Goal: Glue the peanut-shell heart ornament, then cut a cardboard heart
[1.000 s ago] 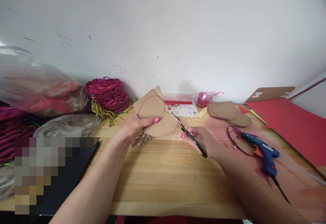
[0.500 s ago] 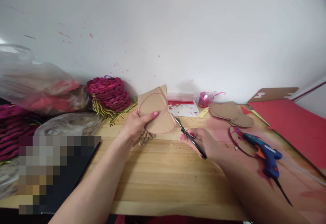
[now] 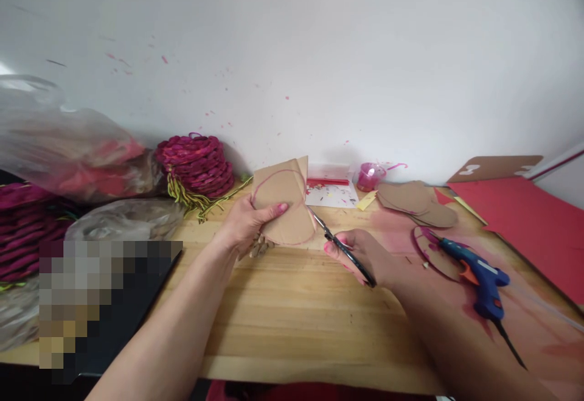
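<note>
Matt brown cardboard (image 3: pixel 280 191), glossy scissors (image 3: pixel 347 252).

Bright, even light, soft wall shadows, glare far left, stretched edges.

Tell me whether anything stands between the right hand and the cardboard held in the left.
Only the scissors, held in the right hand, span that gap, their tips at the right edge of the cardboard. Nothing else visible stands between.

Magenta coils (image 3: pixel 196 167) — yellow-green fringe, blue-teal glue gun (image 3: pixel 486 279), red sheet (image 3: pixel 533 218)
</note>
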Demonstrator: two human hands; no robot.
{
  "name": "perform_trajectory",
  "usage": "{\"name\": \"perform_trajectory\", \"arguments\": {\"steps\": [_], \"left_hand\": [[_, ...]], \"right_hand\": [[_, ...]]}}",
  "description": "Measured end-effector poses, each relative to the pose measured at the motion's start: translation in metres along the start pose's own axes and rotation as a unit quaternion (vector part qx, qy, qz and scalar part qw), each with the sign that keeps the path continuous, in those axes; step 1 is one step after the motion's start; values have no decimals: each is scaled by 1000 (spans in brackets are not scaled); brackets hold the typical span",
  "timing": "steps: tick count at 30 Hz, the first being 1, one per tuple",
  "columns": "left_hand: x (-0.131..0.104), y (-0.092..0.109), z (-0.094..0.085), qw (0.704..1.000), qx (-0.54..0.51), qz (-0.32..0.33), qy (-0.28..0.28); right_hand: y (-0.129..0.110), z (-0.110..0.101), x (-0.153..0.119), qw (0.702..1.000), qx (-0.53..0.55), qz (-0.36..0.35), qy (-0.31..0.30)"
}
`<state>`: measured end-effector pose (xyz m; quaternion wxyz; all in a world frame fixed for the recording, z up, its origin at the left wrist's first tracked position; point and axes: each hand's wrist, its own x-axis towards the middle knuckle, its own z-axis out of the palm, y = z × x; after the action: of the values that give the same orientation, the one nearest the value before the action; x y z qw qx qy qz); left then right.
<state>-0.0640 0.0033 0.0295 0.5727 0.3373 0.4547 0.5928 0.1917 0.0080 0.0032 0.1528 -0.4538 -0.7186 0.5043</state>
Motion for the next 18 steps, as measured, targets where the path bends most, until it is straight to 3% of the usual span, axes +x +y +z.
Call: {"name": "perform_trajectory", "arguments": {"steps": [11, 18], "left_hand": [[1, 2, -4, 1000, 17, -14, -3], [3, 0, -7, 1000, 21, -10, -22]], "right_hand": [[-4, -3, -1, 997, -76, -18, 18], [-1, 0, -1, 999, -33, 4, -5]]}}
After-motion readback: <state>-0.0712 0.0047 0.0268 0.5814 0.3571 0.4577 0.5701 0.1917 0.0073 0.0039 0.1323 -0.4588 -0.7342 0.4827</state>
